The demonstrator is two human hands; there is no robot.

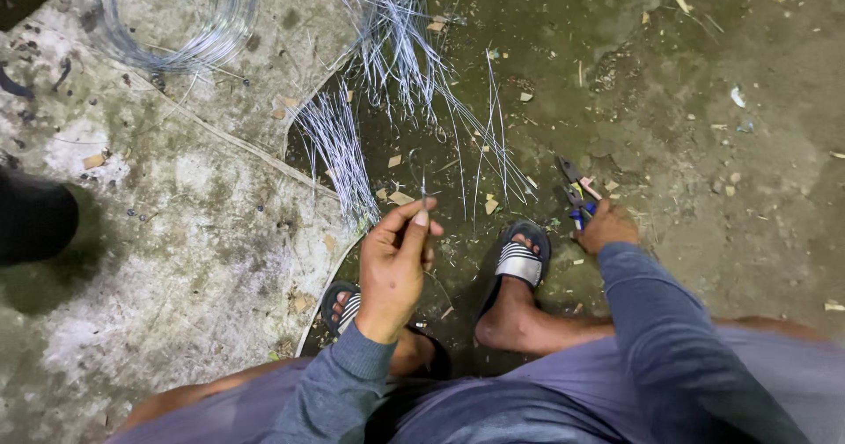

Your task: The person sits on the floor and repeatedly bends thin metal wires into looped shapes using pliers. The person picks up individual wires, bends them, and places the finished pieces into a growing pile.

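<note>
Wire-cutting is underway: left hand [392,268] is pinching a short wire piece [422,184] upright over the floor [176,259]; right hand [606,227] is clenching blue-handled pliers [574,196], needing alignment next.

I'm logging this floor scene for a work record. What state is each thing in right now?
Left hand: raised, pinching a thin wire upright.
Right hand: low by the floor, gripping pliers, their jaws slightly parted.
Wire coil: wound in a ring, lying flat.
Cut wires: loose, spread in bundles on the floor.
Sandals: worn on both feet.
</note>
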